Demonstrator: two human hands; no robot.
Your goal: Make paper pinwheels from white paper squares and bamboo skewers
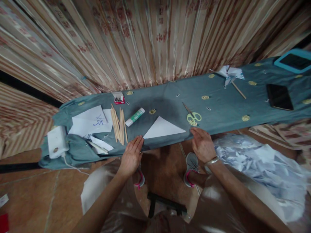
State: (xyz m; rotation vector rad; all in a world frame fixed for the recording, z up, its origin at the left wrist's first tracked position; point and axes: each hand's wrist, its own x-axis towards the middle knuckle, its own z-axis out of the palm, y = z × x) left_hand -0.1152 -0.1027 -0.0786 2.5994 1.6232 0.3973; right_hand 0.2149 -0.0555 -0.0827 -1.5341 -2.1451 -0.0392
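Observation:
A white sheet folded into a triangle (164,128) lies near the front edge of the cloth-covered table. At its left corner rests my left hand (132,155), fingers stretched out and holding nothing. My right hand (202,144) is at the table edge just beyond the right corner, its fingers extended and nothing in them. Scissors with yellow-green handles (198,116) lie behind the right hand, blades pointing away. A green and white glue stick (135,116) sits left of the triangle, beside several thin wooden sticks (116,124).
A paper pinwheel on a stick (229,76), a dark phone (279,96) and a blue-framed tablet (295,61) lie to the right. At left are a small red box (119,99), paper sheets (85,119) and a white corded device (57,142). A scrap-filled bag (262,168) stands below right.

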